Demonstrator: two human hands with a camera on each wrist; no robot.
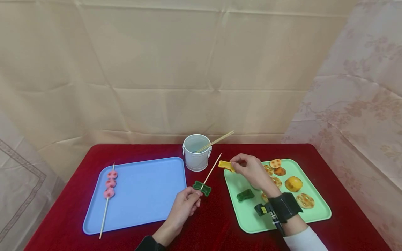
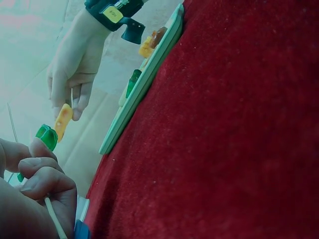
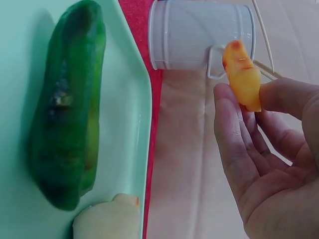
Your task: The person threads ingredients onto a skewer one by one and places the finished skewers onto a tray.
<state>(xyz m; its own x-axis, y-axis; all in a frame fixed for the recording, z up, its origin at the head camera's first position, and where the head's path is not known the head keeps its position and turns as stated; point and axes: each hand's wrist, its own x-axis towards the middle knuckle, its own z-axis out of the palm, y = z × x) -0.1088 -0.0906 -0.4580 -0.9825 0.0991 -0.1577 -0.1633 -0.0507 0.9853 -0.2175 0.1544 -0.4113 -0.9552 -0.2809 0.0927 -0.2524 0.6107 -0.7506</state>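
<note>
My left hand (image 1: 185,204) grips a thin wooden skewer (image 1: 213,168) whose bare point slants up and to the right. Threaded on it, just above the fingers, is a green pepper piece (image 1: 202,188). Between thumb and fingers, my right hand (image 1: 252,170) pinches a yellow pepper piece (image 1: 226,166) close to the skewer's tip; in the head view a small gap separates them. Another green pepper piece (image 3: 70,104) lies on the green tray (image 1: 251,223) below the right hand. The skewer's lower end (image 2: 55,219) sticks out below the left fist in the left wrist view.
A blue tray (image 1: 147,195) at left bears a skewer with several pink pieces (image 1: 110,183). Behind the hands stands a white bucket (image 1: 196,162) with wooden skewers (image 1: 216,141) leaning out. On the green tray lie a yellow lump (image 1: 293,183) and several browned slices (image 1: 305,200).
</note>
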